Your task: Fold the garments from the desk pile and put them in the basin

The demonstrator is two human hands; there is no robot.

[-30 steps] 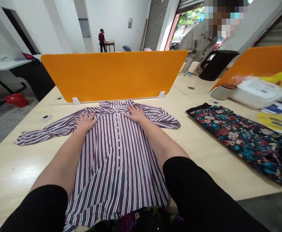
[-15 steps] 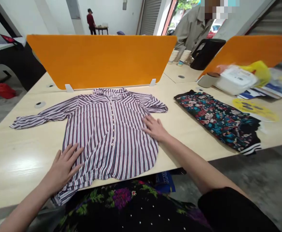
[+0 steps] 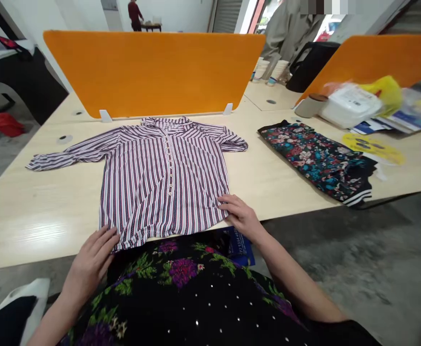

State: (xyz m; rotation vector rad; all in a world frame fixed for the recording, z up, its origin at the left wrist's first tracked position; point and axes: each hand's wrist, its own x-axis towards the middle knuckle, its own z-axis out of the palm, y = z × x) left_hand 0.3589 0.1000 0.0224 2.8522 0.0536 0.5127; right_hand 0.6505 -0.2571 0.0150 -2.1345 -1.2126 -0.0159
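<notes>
A long-sleeved striped shirt (image 3: 189,178) lies spread front side up on the table, its collar towards the orange divider and its hem by the front edge. My left hand (image 3: 92,257) is at the lower left corner of the hem, fingers over the cloth and thumb below the table edge, closed on it. At the lower right side of the shirt, my right hand (image 3: 241,215) has its fingers bent over the cloth edge with the thumb beneath. The hem looks slightly rumpled near my left hand.
A folded dark floral garment (image 3: 315,161) lies to the right on the table (image 3: 52,202). Behind it are a white plastic box (image 3: 354,103), a yellow bag (image 3: 389,93) and a yellow fan-like sheet (image 3: 372,146). An orange divider (image 3: 156,74) stands behind the shirt. A person (image 3: 290,29) stands beyond.
Both hands have moved down the shirt towards me, from lying flat on it to its lower corners. The left hem that hung over the edge has been straightened. The camera view has tilted down.
</notes>
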